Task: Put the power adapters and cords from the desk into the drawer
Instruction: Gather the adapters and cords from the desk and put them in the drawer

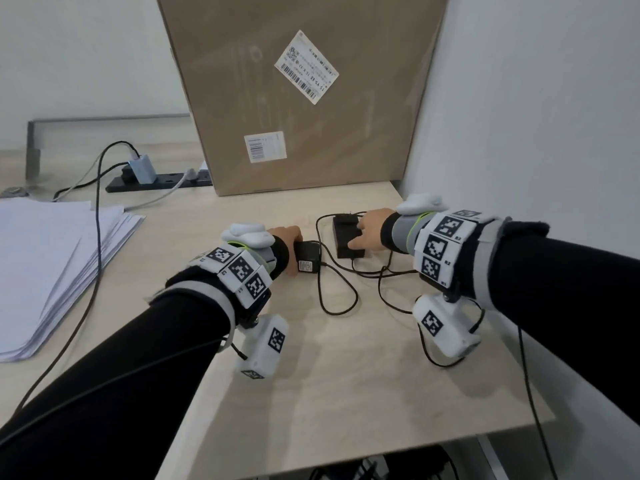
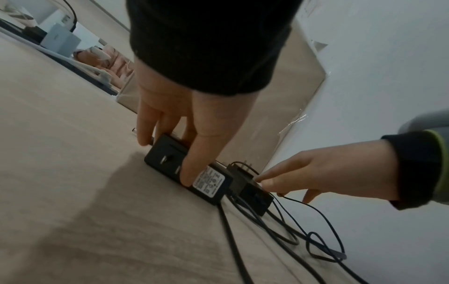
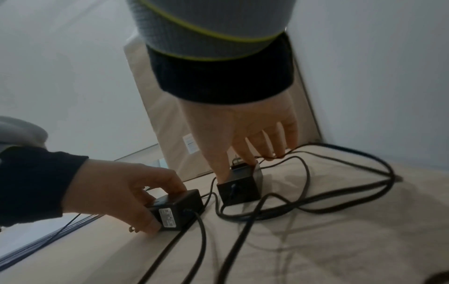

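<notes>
Two black power adapters lie on the light wood desk (image 1: 346, 358), their thin black cords (image 1: 341, 296) tangled in loops in front of them. My left hand (image 1: 285, 237) grips the left adapter (image 1: 308, 259), the one with a white label, thumb on one side and fingers on the other (image 2: 189, 176). My right hand (image 1: 369, 228) reaches over the right adapter (image 1: 346, 237), pinching it between the thumb at its left side and fingers at its far end (image 3: 243, 161). Both adapters rest on the desk. No drawer is in view.
A large cardboard box (image 1: 304, 98) stands right behind the adapters, against the white wall (image 1: 536, 116) on the right. A stack of paper (image 1: 52, 271) lies at the left. A black power strip (image 1: 156, 181) with a white charger sits at the back left. The desk's front edge (image 1: 381, 448) is near.
</notes>
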`<state>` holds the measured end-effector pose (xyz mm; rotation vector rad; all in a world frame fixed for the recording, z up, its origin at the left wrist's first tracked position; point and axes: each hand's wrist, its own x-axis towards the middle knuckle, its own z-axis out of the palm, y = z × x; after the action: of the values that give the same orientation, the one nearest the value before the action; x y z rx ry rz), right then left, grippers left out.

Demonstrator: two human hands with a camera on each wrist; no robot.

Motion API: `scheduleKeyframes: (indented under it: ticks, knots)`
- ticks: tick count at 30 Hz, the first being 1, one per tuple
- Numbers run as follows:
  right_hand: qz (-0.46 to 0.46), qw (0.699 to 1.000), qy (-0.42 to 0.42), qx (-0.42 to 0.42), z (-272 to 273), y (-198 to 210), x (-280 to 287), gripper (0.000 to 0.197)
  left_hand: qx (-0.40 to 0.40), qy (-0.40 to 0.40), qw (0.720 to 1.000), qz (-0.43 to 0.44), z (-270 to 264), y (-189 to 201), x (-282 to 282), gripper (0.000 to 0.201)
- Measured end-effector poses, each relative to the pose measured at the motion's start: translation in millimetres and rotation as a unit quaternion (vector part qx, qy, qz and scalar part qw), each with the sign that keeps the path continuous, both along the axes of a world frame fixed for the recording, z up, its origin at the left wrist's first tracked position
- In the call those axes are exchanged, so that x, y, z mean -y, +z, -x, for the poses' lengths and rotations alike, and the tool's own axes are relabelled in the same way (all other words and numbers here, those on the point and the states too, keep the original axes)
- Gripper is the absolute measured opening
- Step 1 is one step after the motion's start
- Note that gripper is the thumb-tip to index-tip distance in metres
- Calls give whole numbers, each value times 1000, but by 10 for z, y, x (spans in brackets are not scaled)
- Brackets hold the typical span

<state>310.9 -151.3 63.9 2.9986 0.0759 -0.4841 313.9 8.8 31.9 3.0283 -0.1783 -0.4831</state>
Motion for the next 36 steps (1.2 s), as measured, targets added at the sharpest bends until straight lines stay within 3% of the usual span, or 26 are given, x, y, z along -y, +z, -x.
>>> scheduleKeyframes:
  ticks: [3, 8, 12, 16, 19, 23, 25, 28, 29, 31, 34, 36]
  knots:
    - [-21, 999, -33, 3, -18, -37, -86, 70, -6, 6, 1000, 11, 20, 10, -29, 24]
    - [-57, 995, -79, 10, 43, 82, -214, 70, -34, -8, 999, 7, 139, 75, -82, 57]
    - [-54, 998, -24, -2, 218, 122, -247, 43, -39, -6, 999, 14, 230, 70, -101, 56]
    - [31, 998, 18, -54, 392, 281, -321, 42, -32, 23, 998, 45, 354, 92, -165, 55]
    - [53, 993, 12, -108, 422, 426, -308, 48, -30, 97, 988, 114, 425, 95, -260, 49]
    - [77, 987, -1, -142, 621, 654, -109, 56, -14, 220, 932, 289, 642, 222, -318, 34]
    - [93, 987, 0, -130, 783, 728, -37, 60, -27, 278, 884, 376, 787, 349, -298, 30]
    - [76, 990, 0, -121, 1039, 738, 57, 56, -128, 303, 795, 511, 966, 497, -251, 36]
    - [48, 992, -14, -119, 1133, 726, 95, 55, -145, 307, 759, 555, 1043, 544, -235, 37]
    - [-37, 993, -55, -102, 1315, 709, 177, 53, -132, 337, 714, 600, 1207, 619, -212, 36]
    - [-205, 972, -110, -35, 1484, 674, 265, 42, -89, 380, 689, 611, 1426, 663, -192, 28]
    - [-331, 936, -122, 8, 1661, 672, 293, 36, -102, 383, 671, 627, 1622, 680, -169, 25]
